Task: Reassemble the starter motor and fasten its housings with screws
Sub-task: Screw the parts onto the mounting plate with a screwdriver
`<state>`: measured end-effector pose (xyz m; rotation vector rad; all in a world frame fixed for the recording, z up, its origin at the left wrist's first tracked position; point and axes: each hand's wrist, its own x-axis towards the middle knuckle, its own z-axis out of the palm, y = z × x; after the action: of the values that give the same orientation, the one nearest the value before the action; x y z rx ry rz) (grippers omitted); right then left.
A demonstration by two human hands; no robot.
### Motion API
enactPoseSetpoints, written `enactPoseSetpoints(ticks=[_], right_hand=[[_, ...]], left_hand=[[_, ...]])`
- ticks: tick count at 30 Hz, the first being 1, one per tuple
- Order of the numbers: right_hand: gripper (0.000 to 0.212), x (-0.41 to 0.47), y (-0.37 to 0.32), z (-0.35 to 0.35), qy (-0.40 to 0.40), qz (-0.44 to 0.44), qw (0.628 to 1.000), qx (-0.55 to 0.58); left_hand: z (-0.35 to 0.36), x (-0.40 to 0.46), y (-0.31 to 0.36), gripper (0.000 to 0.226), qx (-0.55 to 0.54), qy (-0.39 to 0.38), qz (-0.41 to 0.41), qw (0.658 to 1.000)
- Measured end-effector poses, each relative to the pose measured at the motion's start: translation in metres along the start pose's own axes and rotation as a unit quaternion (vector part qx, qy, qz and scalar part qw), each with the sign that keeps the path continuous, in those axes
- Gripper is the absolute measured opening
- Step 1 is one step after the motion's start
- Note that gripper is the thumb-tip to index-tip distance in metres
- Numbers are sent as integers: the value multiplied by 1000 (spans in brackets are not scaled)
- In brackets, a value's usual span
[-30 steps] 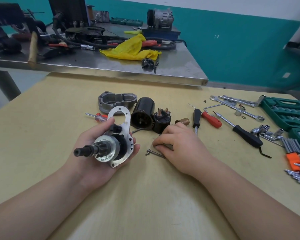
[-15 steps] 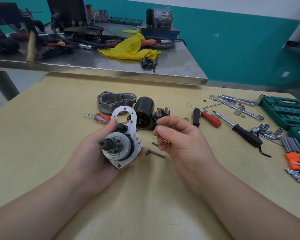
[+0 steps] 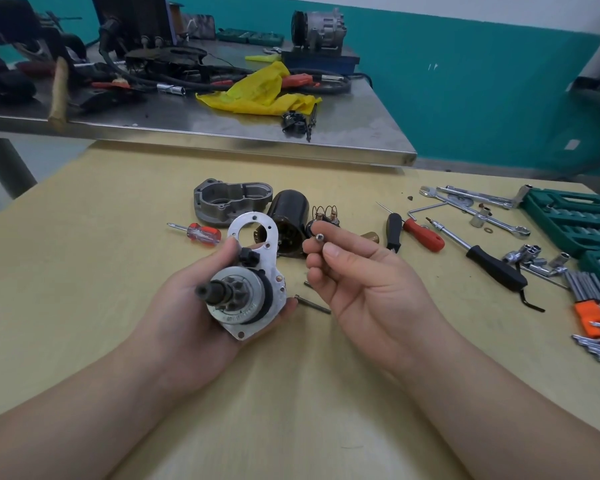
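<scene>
My left hand [image 3: 191, 306] grips the starter's drive assembly [image 3: 246, 282], a silver plate with a pinion gear and black shaft pointing toward me. My right hand [image 3: 364, 282] is raised just right of it, palm toward me, and pinches a small screw [image 3: 319, 238] between thumb and fingertips. Behind on the wooden table [image 3: 84, 271] lie the grey cast housing [image 3: 229, 200], the black motor can [image 3: 290, 216] and a brush holder with springs [image 3: 326, 214]. Two long bolts [image 3: 314, 304] lie on the table between my hands.
A small red screwdriver [image 3: 198, 232] lies left of the parts. Right of them are a black and red screwdriver pair [image 3: 413, 232], a ratchet driver [image 3: 482, 261], wrenches [image 3: 475, 206], sockets, hex keys [image 3: 596, 306] and green tool cases [image 3: 575, 220]. A cluttered steel bench [image 3: 222, 126] stands behind.
My right hand lifted off the table with a small screw and turned palm up. My left hand turned the drive assembly so its shaft points toward me.
</scene>
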<state>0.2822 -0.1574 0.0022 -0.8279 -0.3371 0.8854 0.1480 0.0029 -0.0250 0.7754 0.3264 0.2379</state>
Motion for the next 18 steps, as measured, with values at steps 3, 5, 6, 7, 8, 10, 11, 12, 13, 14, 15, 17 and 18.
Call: enactPoseSetpoints(ticks=[3, 5, 6, 7, 8, 10, 11, 12, 13, 14, 15, 17, 18], right_hand=[[29, -1, 2, 1, -12, 0, 1000, -8], [29, -2, 3, 2, -16, 0, 1000, -13], [29, -2, 4, 2, -16, 0, 1000, -14], [28, -2, 4, 2, -16, 0, 1000, -15], [28, -3, 5, 1, -15, -1, 1000, -17], [28, -3, 5, 1, -14, -2, 1000, -21], [28, -3, 5, 1, -14, -3, 1000, -22], [29, -3, 5, 1, -14, -3, 1000, -24], [29, -4, 5, 1, -15, -2, 1000, -27], [29, -4, 5, 1, -14, -2, 999, -32], [27, -4, 5, 1, -9, -3, 999, -41], [22, -4, 6, 2, 10, -11, 997, -71], [21, -4, 7, 2, 19, -19, 996, -90]], left_hand=[[-3, 1, -1, 37, 13, 6, 1, 1000], [-6, 2, -1, 40, 17, 4, 1, 1000], [-7, 3, -1, 41, 16, 2, -1, 1000], [-8, 3, -1, 42, 13, 0, -4, 1000], [-9, 4, -1, 42, 12, -2, -7, 1000], [-9, 4, -1, 43, 11, -4, -7, 1000], [-9, 3, -1, 42, 14, -5, -5, 1000], [-9, 2, -1, 42, 29, -5, 2, 1000], [-8, 1, -1, 41, 49, -3, 10, 999], [-7, 1, -1, 39, 67, 0, 18, 998], [-4, 0, 0, 35, 67, 0, 18, 998], [4, -1, 0, 30, 36, -10, 7, 999], [8, -2, 0, 32, 26, -12, 4, 1000]])
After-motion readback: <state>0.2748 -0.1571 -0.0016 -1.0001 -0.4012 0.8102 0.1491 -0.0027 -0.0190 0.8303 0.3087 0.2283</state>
